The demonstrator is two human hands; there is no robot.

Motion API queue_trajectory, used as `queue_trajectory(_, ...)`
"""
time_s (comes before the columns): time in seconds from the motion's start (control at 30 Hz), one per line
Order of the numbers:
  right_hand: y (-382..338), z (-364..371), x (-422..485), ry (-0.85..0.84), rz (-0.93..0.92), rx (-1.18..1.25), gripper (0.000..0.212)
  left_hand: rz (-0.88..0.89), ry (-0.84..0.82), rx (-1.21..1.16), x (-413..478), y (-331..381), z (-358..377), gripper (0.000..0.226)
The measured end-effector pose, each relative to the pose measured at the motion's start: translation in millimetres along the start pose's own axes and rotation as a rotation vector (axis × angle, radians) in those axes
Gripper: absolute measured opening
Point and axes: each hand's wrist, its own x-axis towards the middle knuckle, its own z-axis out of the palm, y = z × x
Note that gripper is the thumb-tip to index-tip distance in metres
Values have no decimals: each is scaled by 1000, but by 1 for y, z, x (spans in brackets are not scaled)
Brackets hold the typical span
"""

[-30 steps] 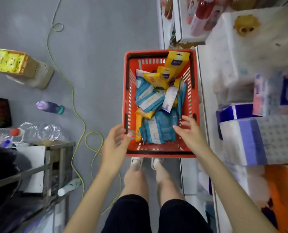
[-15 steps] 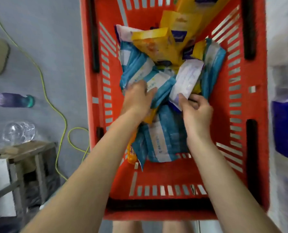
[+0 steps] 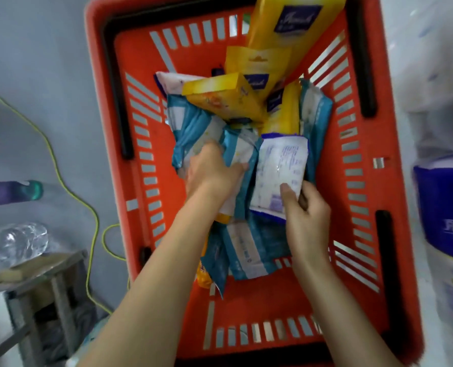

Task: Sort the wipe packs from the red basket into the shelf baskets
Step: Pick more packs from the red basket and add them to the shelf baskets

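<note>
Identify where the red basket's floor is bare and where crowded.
Bare: the red basket floor by the near wall, below the blue packs, and a strip beside the right wall. Crowded: middle and far end, heaped with yellow packs.

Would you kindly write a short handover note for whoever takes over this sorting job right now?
Left hand grips a teal-and-white soft wipe pack in the pile.
Right hand pinches the near end of a white-and-purple flat wipe pack.
Both packs are inside the red plastic basket, with more teal packs nearer and yellow packs at the far end.
Done: nothing visibly sorted; shelf baskets are out of view.
Left: lift out the gripped packs, then sort the rest.
</note>
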Motion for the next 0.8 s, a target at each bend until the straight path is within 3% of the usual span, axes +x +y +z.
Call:
queue_trajectory(0.13,-27,-23,-20,47,101,151,14,-7,-118,-494,-47,15,-26,17)
queue_trajectory(0.23,-62,-44,-39,3,71,151,16,-9,-162,-745,-89,26,-46,19)
queue_trajectory(0.33,-99,-70,-61,-31,-9,112,14,54,-167,-856,-124,45,-73,27)
queue_trajectory(0.5,-152,-105,-96,-39,-141,148,19,102,-419,-995,-171,83,-111,37)
queue_trajectory(0.6,-177,-123,-124,64,-202,175,26,99,-529,-1057,-195,111,-128,38)
queue_trajectory(0.67,-193,-144,-152,183,-251,234,26,159,-623,-1015,-219,132,-142,40)
queue_trajectory(0.8,-228,-171,-213,266,-341,306,24,268,-806,-987,-281,159,-170,41)
